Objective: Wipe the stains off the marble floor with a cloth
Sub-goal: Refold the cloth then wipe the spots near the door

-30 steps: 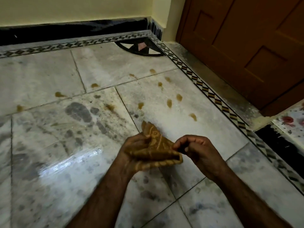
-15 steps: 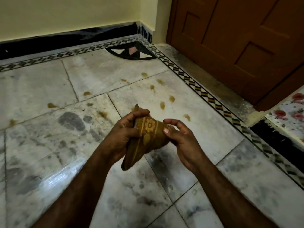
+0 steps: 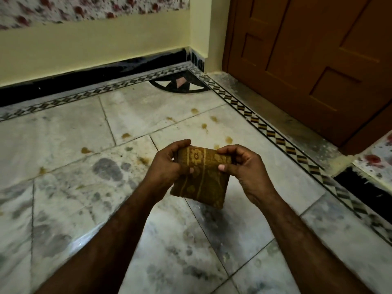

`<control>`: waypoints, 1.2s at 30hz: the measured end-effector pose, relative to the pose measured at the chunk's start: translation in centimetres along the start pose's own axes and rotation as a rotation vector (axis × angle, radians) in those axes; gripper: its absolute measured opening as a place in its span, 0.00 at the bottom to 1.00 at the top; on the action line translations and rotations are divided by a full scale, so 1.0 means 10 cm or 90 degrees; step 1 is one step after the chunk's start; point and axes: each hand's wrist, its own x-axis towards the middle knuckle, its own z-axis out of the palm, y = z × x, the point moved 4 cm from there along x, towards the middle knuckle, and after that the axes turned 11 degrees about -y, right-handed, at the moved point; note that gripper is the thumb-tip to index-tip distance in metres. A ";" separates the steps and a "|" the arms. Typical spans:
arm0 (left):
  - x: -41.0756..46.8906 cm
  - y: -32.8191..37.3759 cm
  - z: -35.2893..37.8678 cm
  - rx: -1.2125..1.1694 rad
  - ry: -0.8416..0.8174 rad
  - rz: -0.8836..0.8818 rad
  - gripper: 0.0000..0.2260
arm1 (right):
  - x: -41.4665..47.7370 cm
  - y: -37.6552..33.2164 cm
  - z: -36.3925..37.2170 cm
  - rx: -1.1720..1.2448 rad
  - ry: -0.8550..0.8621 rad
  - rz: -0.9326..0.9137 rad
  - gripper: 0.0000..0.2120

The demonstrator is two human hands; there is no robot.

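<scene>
Folded since the earlier frame from a loose bunch into a flat square pad, mustard patterned cloth (image 3: 202,177) pinched at top corners by left hand (image 3: 168,166) and right hand (image 3: 247,174), held above marble floor (image 3: 63,134), presumably to present a broad wiping face to brown stains (image 3: 204,125) beyond.

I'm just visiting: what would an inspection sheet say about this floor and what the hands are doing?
Surface: marble floor, grey-mottled, glossy.
Job's things: folded brown patterned cloth, held above the floor; yellow-brown stains scattered ahead, unwiped.
Clutter: nothing seen.
Hands: left hand and right hand grip the cloth's top edge.
Cables: nothing seen.
Surroundings: brown wooden door at right, cream wall, black skirting, patterned border strip.
</scene>
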 end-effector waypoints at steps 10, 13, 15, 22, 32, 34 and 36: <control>0.32 0.45 0.06 0.451 -0.115 -0.014 0.26 | -0.01 -0.11 -0.25 -0.221 0.033 0.053 0.22; 0.29 0.48 0.11 0.562 -0.177 -0.008 0.22 | -0.03 -0.15 -0.29 -0.287 0.057 0.034 0.16; 0.27 0.46 0.12 0.623 -0.197 0.002 0.18 | -0.04 -0.17 -0.30 -0.330 0.070 0.024 0.13; 0.24 0.20 0.00 0.503 -0.147 0.070 0.14 | -0.02 0.01 -0.26 -0.201 0.061 0.072 0.10; 0.70 -0.24 -0.09 0.029 -0.149 -0.015 0.04 | 0.39 0.20 -0.23 0.039 0.148 0.122 0.16; 0.77 -0.31 -0.15 -0.017 -0.132 -0.060 0.07 | 0.44 0.23 -0.19 0.036 0.153 0.143 0.16; 0.80 -0.32 -0.17 -0.024 -0.134 -0.085 0.10 | 0.45 0.23 -0.15 0.042 0.170 0.167 0.15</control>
